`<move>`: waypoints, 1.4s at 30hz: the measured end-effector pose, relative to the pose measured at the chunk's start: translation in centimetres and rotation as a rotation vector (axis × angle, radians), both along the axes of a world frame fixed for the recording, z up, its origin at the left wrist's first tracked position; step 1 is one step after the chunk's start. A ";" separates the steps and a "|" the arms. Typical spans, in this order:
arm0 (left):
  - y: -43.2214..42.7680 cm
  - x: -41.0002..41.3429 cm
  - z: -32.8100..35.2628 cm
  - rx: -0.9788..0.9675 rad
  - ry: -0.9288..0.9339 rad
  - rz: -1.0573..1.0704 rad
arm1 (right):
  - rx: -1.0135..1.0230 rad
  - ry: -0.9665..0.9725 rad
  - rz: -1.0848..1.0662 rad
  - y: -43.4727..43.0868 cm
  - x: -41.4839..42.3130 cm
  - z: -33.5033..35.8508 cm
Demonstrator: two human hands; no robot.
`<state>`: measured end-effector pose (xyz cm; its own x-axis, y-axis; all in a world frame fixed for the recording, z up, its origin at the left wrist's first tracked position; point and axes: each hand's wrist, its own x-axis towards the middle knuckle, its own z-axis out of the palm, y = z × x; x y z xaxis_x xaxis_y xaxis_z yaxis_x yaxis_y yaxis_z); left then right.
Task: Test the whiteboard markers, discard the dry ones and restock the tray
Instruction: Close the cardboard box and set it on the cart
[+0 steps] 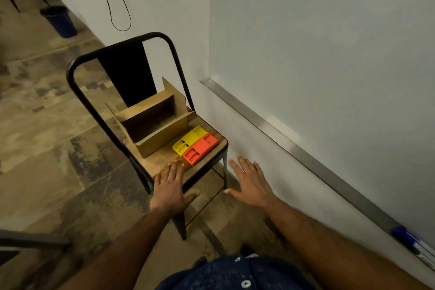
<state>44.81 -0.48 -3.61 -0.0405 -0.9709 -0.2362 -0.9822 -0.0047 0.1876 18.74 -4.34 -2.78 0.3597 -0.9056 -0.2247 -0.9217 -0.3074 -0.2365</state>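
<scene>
Markers [405, 238] lie well apart from fingers [243, 166].

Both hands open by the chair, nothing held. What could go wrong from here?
1. The orange block lies near the chair seat's edge, close to the left hand; a brush might knock it off.
2. The markers sit at the tray's near end, the bin far down the wall; dry ones may get put back.
</scene>
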 end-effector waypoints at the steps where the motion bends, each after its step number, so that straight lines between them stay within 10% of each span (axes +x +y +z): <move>1: -0.2 0.4 0.1 0.003 0.011 0.014 | -0.005 -0.006 0.014 -0.7 0.6 0.1; 10: -1.9 2.4 1.0 -0.094 0.110 0.160 | -0.073 -0.128 0.203 -8.1 7.5 2.0; 23: -9.9 6.2 7.9 -0.756 0.094 0.190 | -0.278 -0.462 0.448 -20.5 15.3 6.6; 33: -11.8 12.7 7.3 -0.552 0.638 0.867 | 0.214 -0.223 0.577 -23.5 22.2 6.8; 42: -11.9 14.7 5.4 -0.438 0.826 0.900 | 0.034 -0.213 0.537 -24.1 23.8 5.6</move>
